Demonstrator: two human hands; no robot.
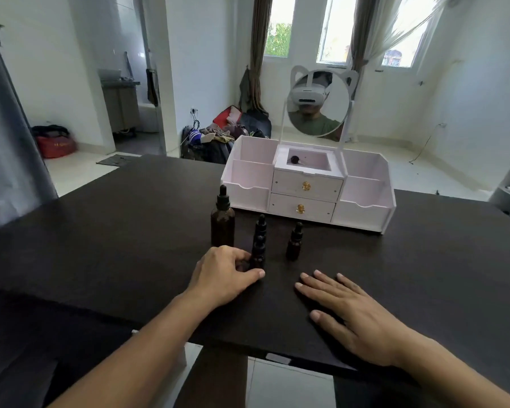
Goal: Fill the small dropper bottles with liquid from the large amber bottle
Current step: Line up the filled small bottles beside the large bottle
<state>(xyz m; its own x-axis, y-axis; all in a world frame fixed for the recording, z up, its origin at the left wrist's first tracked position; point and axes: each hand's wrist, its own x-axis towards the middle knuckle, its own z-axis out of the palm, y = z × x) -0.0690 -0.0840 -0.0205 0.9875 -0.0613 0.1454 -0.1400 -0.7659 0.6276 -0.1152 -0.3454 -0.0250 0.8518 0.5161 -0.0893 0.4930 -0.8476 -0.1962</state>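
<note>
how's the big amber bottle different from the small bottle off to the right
The large amber bottle is much taller and wider than the right-hand small bottle. It stands farther left, just beyond the left hand, while the small one stands apart in front of the white organizer. Both stand upright, untouched, with black dropper caps on.

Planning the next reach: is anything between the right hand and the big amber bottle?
Partly. The right hand lies flat, front right. The left hand, gripping a small bottle, sits just in front of the amber bottle, across a direct path.
</note>
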